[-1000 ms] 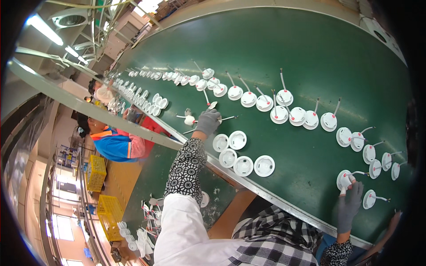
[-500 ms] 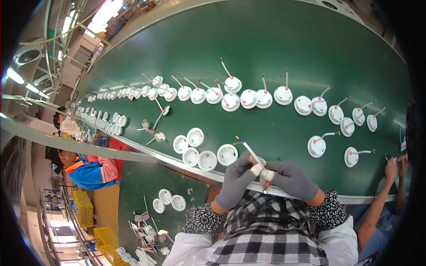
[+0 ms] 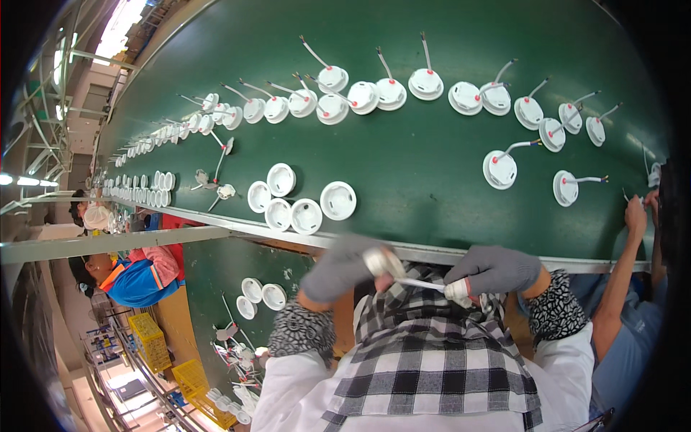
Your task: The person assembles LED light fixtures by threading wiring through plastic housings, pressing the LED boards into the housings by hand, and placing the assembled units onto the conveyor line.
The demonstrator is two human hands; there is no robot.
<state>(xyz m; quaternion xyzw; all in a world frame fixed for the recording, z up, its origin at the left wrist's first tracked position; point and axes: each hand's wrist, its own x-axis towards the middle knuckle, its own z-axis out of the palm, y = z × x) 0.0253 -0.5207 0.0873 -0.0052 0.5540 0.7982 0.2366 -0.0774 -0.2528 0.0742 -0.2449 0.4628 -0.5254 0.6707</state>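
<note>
A white cable (image 3: 422,284) stretches between my two gloved hands, in front of the checked apron and just off the table's near edge. My left hand (image 3: 344,268), in a grey glove with white-wrapped fingertips, is motion-blurred but closed at the cable's left end. My right hand (image 3: 493,273), gloved and wrapped the same way, pinches the cable's other end. Whatever hangs from that end is hidden by the fingers. Beyond my hands lie several open white round housings (image 3: 338,201) and white round units with cables (image 3: 499,170).
The green table (image 3: 403,158) carries a long curved row of cabled white units (image 3: 425,84). Loose wired parts (image 3: 225,191) lie at the left. A co-worker's arm (image 3: 615,295) reaches in at the right; another person (image 3: 144,273) sits at the left, near yellow crates (image 3: 150,338).
My hands have drawn apart and come back off the table toward my body. The cable, earlier slanting up and left with its coloured wire ends showing, now lies nearly level between them.
</note>
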